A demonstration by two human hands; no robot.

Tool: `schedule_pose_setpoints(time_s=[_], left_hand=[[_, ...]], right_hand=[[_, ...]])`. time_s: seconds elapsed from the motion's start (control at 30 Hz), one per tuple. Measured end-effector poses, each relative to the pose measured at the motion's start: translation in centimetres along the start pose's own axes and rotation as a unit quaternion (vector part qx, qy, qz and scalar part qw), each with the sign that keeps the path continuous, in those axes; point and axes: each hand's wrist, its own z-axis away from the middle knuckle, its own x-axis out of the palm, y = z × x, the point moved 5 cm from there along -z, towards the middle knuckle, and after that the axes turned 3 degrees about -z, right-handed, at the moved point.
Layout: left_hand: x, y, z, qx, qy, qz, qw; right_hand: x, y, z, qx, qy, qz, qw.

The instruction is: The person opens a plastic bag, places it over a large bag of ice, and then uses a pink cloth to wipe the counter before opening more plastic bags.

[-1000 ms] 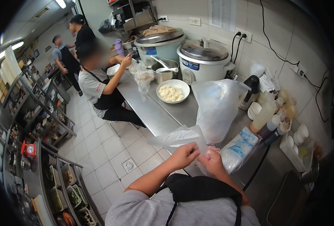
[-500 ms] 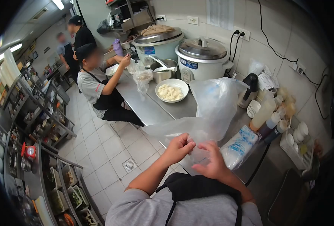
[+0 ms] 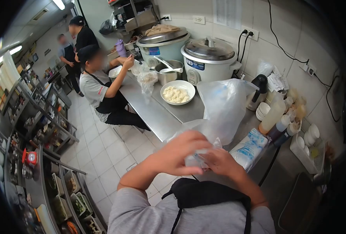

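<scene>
A thin clear plastic bag (image 3: 194,126) is bunched in front of my chest at the table's edge. My right hand (image 3: 222,162) pinches part of it, with the fingers closed. Over the bag arches my left hand (image 3: 177,152), slightly blurred, its thumb apart from its curved fingers and plastic film showing in the gap. Just beyond both hands stands a large whitish plastic bag (image 3: 227,109) with faint blue print. Beside my right hand lies a packet of plastic bags (image 3: 251,148) with blue print. A white bowl of rice (image 3: 177,93) rests farther back on the steel table (image 3: 151,113).
Two big rice cookers (image 3: 208,58) stand along the wall, with a metal pot (image 3: 169,76) holding white utensils. Sauce bottles (image 3: 276,119) and a basket of small dishes (image 3: 307,148) are at right. A seated co-worker (image 3: 99,85) is at left; two people stand beyond.
My left hand has moved up and across toward my right hand, its thumb and fingers now apart. The clear bag, spread leftward before, is now gathered closer to my hands.
</scene>
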Motion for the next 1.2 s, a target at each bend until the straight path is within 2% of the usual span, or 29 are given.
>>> schedule_pose_setpoints(time_s=[0.03, 0.07, 0.13, 0.23, 0.27, 0.33, 0.37, 0.43, 0.47, 0.5, 0.6, 0.63, 0.73, 0.77, 0.83, 0.87, 0.93, 0.97, 1.03, 1.07, 1.13, 1.17, 1.2], left_hand=[[1.2, 0.3, -0.7, 0.017, -0.047, 0.011, 0.999], [2.0, 0.5, -1.1, 0.035, -0.095, 0.020, 0.995], [3.3, -1.8, -0.5, -0.026, -0.204, -0.013, 0.979], [5.2, -6.1, 1.5, -0.143, -0.379, -0.063, 0.912], [5.5, -7.4, 2.3, -0.185, -0.437, -0.078, 0.877], [5.6, -8.0, 2.7, -0.217, -0.438, 0.104, 0.866], [5.7, -8.1, 2.8, -0.229, -0.436, 0.195, 0.848], [4.7, -7.8, 1.9, -0.179, -0.289, 0.399, 0.851], [4.1, -7.9, 1.3, -0.153, -0.209, 0.491, 0.832], [3.6, -7.9, 0.7, -0.123, -0.148, 0.554, 0.810], [3.7, -7.8, -1.0, -0.099, -0.046, 0.648, 0.754], [4.3, -8.0, -1.0, -0.114, 0.002, 0.711, 0.694], [5.5, -9.6, -1.7, -0.112, 0.020, 0.837, 0.536], [6.0, -10.3, -1.6, -0.176, 0.026, 0.835, 0.521], [8.0, -12.1, -1.2, -0.282, -0.035, 0.725, 0.628], [8.9, -13.1, -0.9, -0.331, -0.062, 0.660, 0.672], [10.9, -12.9, -1.3, -0.308, -0.176, 0.669, 0.654], [11.6, -12.5, -1.6, -0.296, -0.230, 0.669, 0.642], [11.9, -11.8, -3.4, -0.231, -0.178, 0.674, 0.679], [11.9, -11.4, -4.2, -0.199, -0.154, 0.674, 0.695], [9.9, -12.6, -6.7, -0.155, -0.041, 0.750, 0.641], [8.4, -12.3, -8.5, -0.212, 0.075, 0.793, 0.566], [7.2, -11.9, -9.7, -0.264, 0.189, 0.817, 0.476]], right_hand=[[-0.5, -0.4, -0.4, -0.029, 0.012, -0.022, 0.999], [-1.1, -0.8, -0.7, -0.027, -0.023, -0.035, 0.999], [-3.2, -2.0, -0.8, -0.023, -0.090, -0.060, 0.994], [-6.4, -2.1, 0.9, 0.057, -0.094, -0.303, 0.947], [-7.0, -2.4, 0.9, 0.022, -0.056, -0.403, 0.913], [-8.4, -2.8, 1.6, -0.045, 0.028, -0.583, 0.811], [-8.2, -1.7, 2.3, -0.025, 0.013, -0.611, 0.791], [-7.9, 0.9, 3.7, 0.006, -0.012, -0.650, 0.760], [-7.5, 2.4, 4.3, 0.014, -0.025, -0.662, 0.749], [-6.4, 4.5, 5.5, 0.068, -0.004, -0.686, 0.725], [-5.3, 5.7, 5.4, 0.168, -0.035, -0.597, 0.784], [-4.8, 6.6, 5.7, 0.163, -0.020, -0.613, 0.773], [-6.5, 7.2, 4.2, 0.018, 0.075, -0.687, 0.722], [-7.6, 7.3, 3.8, -0.010, 0.105, -0.719, 0.687], [-11.0, 6.9, 2.5, -0.063, 0.161, -0.774, 0.609], [-12.2, 6.9, 2.0, -0.029, 0.195, -0.762, 0.616], [-14.5, 7.5, 1.0, 0.039, 0.257, -0.734, 0.627], [-15.4, 8.1, 0.1, 0.004, 0.248, -0.736, 0.630], [-16.8, 8.8, -2.3, -0.064, 0.228, -0.738, 0.631], [-17.3, 9.0, -3.5, -0.020, 0.282, -0.711, 0.644], [-18.8, 7.7, -6.1, 0.066, 0.390, -0.641, 0.658], [-18.8, 8.4, -7.6, 0.073, 0.280, -0.664, 0.690], [-18.9, 9.5, -8.3, 0.094, 0.250, -0.662, 0.701]])
